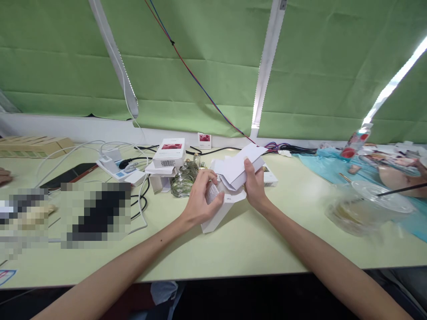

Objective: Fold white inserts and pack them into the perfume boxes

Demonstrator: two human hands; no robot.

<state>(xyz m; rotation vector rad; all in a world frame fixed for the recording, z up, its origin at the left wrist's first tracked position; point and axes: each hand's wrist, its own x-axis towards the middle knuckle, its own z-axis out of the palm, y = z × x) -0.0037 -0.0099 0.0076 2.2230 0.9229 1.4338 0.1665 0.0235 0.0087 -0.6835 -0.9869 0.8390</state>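
My left hand (204, 198) is closed around a small white cardboard box (218, 214), tilted with its top flaps open. My right hand (255, 184) grips a folded white card insert (243, 165) at the mouth of the box, thumb on top. The lower end of the insert overlaps the open flaps; whether it is still inside the box I cannot tell. Left of my hands stand a green-tinted glass bottle (183, 181) and a white box with a pink picture (169, 152), which rests on another white carton (160, 181).
Behind my right hand lies another white box (271, 177). A power strip (115, 168) with cables and a dark phone-like slab (68, 175) are at left. A clear plastic cup (363, 206) with a straw and a blue plastic sheet (322, 166) lie right. Another person's hand (4, 176) shows far left.
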